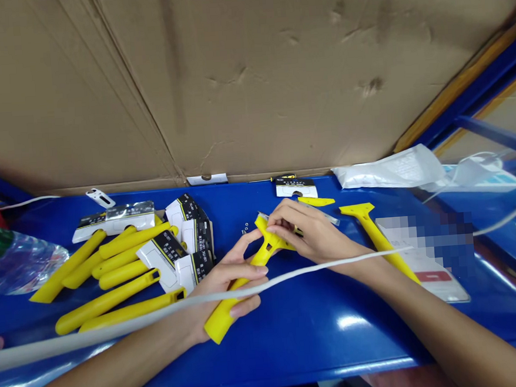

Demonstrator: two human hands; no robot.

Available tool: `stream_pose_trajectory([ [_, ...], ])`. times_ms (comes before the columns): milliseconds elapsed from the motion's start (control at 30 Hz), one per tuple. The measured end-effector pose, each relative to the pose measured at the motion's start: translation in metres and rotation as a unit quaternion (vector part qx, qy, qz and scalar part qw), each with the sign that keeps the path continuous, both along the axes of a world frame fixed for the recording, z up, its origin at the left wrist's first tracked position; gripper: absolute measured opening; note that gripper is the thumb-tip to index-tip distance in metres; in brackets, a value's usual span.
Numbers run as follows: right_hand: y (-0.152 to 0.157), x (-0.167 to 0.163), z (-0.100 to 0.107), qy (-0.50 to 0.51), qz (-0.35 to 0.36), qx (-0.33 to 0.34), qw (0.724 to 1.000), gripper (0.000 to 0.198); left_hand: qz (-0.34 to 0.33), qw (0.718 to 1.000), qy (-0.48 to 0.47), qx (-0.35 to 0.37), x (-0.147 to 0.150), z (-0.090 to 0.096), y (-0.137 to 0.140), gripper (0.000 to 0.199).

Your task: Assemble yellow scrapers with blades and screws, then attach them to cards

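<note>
My left hand (232,278) is wrapped round the handle of a yellow scraper (222,320), which slants up to the right with its T-shaped head away from me. My right hand (304,228) pinches at that head, fingers bent and pressed together, covering much of it. A thin metallic edge glints at the head's left corner. Just beyond my left fingertips lie several tiny metal pieces (245,227). A yellow strip (316,201) rests behind my right hand. Another yellow scraper body (378,232) lies to the right, partly behind my right forearm.
Several yellow handles (110,298) and black-and-white cards (160,259) are heaped at left, near a plastic bottle (24,263). A white cable (299,275) crosses in front of my hands. White plastic packaging (384,170) lies at back right, before a cardboard wall (255,87).
</note>
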State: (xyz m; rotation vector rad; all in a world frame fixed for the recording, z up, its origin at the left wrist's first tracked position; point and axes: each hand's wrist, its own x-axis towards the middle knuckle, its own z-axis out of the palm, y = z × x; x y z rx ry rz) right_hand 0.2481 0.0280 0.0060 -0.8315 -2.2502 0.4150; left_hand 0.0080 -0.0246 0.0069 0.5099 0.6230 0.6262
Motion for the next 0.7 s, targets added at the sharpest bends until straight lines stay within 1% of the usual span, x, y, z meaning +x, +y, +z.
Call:
stream_pose_trajectory([
  [133,0.0020,-0.0030,-0.0048,0.044,0.005,0.007,0.999,0.007,0.006,1.000,-0.025,-0.019,-0.0026,-0.0048,0.0006,0.076],
  [233,0.0047,-0.0030,-0.0085,0.064,0.017,0.029,0.997,0.009,0.004,0.998,-0.054,-0.030,-0.0061,-0.0086,0.0019,0.072],
  [367,0.0070,-0.0008,-0.0089,0.051,0.034,0.085,0.995,0.018,0.008,0.996,-0.075,-0.040,-0.0093,-0.0077,0.0028,0.072],
  [500,0.0068,0.0001,-0.0081,0.031,0.031,0.121,0.992,0.017,0.011,0.996,-0.079,-0.036,-0.0087,-0.0060,0.0017,0.073],
  [567,0.0064,-0.0002,-0.0088,0.035,0.029,0.124,0.991,0.015,0.009,0.997,-0.075,-0.029,-0.0076,-0.0065,0.0008,0.072],
  [700,0.0056,-0.0013,-0.0098,0.032,0.027,0.100,0.994,0.013,-0.001,0.999,-0.050,-0.007,-0.0055,-0.0060,-0.0002,0.070],
])
